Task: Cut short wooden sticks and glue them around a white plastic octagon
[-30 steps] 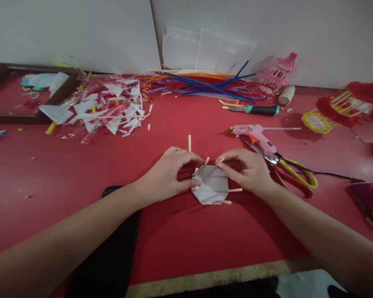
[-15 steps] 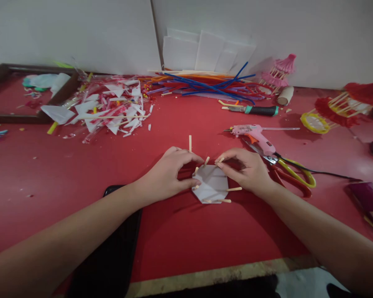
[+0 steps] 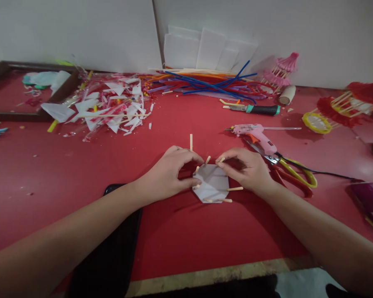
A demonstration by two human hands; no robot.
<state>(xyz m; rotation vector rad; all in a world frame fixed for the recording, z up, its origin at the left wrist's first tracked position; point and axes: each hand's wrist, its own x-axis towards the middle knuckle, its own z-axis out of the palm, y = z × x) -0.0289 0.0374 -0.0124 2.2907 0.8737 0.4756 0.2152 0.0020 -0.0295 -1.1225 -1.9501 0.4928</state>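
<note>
A white eight-sided piece of board (image 3: pixel 211 182) lies on the red table with several short wooden sticks standing along its edge, some leaning outward. My left hand (image 3: pixel 177 171) curves round the board's left side, thumb at the left edge and index finger near the far corner, steadying it. Between the thumb and index finger of my right hand (image 3: pixel 247 167) is one wooden stick (image 3: pixel 222 159), pinched upright at the far right corner. Another wooden stick (image 3: pixel 191 142) shows just beyond my left knuckles. Its lower end is hidden by the hand.
Beyond my right hand lie a pink glue gun (image 3: pixel 256 134), scissors (image 3: pixel 294 174) and a craft knife (image 3: pixel 262 109). Pipe cleaners (image 3: pixel 205 85) and scraps (image 3: pixel 112 103) line the back. A black phone-like slab (image 3: pixel 112 248) sits under my left forearm. Small pagoda-like models (image 3: pixel 338 107) stand at right.
Both hands keep their hold on the board and the stick, almost still. The whole view has shifted very slightly.
</note>
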